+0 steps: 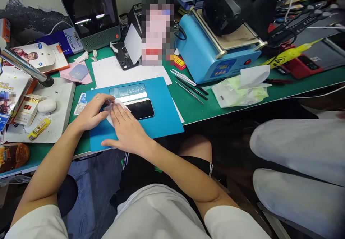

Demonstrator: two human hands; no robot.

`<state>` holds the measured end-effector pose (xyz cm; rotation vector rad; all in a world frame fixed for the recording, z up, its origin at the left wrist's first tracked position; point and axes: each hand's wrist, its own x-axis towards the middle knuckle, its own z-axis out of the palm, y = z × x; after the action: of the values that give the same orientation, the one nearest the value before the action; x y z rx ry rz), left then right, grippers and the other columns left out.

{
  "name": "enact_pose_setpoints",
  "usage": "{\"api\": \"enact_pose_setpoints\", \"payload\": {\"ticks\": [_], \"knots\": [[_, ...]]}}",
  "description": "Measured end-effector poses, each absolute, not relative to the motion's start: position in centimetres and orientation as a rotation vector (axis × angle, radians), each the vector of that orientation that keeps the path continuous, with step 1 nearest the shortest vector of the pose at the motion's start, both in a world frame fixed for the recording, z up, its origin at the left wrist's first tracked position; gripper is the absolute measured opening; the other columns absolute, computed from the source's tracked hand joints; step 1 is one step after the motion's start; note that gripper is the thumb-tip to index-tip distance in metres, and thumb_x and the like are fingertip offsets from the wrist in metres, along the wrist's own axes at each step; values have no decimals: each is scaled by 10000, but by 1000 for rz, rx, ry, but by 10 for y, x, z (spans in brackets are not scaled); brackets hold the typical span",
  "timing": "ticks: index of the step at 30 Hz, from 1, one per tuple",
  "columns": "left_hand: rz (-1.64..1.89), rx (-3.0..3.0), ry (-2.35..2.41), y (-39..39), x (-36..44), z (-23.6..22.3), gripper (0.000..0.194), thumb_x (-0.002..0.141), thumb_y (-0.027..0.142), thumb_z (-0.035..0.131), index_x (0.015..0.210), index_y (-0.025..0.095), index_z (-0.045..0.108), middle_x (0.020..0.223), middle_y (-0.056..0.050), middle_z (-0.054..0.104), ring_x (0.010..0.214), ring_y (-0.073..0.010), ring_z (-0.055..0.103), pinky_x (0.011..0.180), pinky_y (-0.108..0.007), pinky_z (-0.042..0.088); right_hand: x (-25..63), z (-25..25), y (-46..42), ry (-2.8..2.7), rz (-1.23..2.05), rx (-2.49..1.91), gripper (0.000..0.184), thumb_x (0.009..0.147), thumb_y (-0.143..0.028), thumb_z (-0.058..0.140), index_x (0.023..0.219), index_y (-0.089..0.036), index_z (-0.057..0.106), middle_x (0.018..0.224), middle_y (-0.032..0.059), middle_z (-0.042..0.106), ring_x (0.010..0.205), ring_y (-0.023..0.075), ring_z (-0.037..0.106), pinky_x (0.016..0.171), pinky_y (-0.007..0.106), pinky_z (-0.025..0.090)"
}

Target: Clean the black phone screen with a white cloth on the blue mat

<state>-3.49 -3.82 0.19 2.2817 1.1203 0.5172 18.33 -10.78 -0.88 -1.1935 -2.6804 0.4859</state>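
Note:
A smartphone (pixel 140 109) with a dark screen lies on the blue mat (pixel 164 124). My right hand (pixel 126 127) presses a white tissue (pixel 122 105) down over the phone's left part, its fingers together and its thumb stretched out. My left hand (pixel 93 111) is curled around that same end, thumb and fingers on either side; the tissue and my right hand hide the exact contact. Just beyond the phone is a clear glass screen protector or similar transparent sheet (pixel 128 91), lying flat on the mat.
A blue machine (pixel 202 52) stands at the back right. Tweezers (pixel 190 92), pens and a wipe packet (pixel 237 91) lie right of the mat. A display (pixel 91 12) stands behind; a white box (pixel 60 116) with an earbud case (pixel 46 105) is left. Another person's knees (pixel 291 149) are at right.

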Motion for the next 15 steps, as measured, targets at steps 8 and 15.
{"api": "enact_pose_setpoints", "payload": {"ticks": [8, 15], "knots": [[462, 2386, 1060, -43, -35, 6, 562, 893, 409, 656, 1415, 220, 573, 1355, -123, 676, 1171, -312, 638, 1048, -494, 554, 200, -21, -128, -2611, 438, -1161, 1099, 1051, -793, 439, 1695, 85, 294, 1810, 288, 198, 1723, 383, 182, 1404, 532, 227], [357, 2429, 1111, -44, -28, 7, 712, 925, 653, 729, 1475, 229, 575, 1455, -144, 665, 1324, -377, 604, 1146, -563, 514, 266, -28, -124, -2547, 453, -1334, 991, 1100, -730, 352, 1697, 61, 317, 1805, 281, 231, 1712, 381, 227, 1388, 577, 278]]}}
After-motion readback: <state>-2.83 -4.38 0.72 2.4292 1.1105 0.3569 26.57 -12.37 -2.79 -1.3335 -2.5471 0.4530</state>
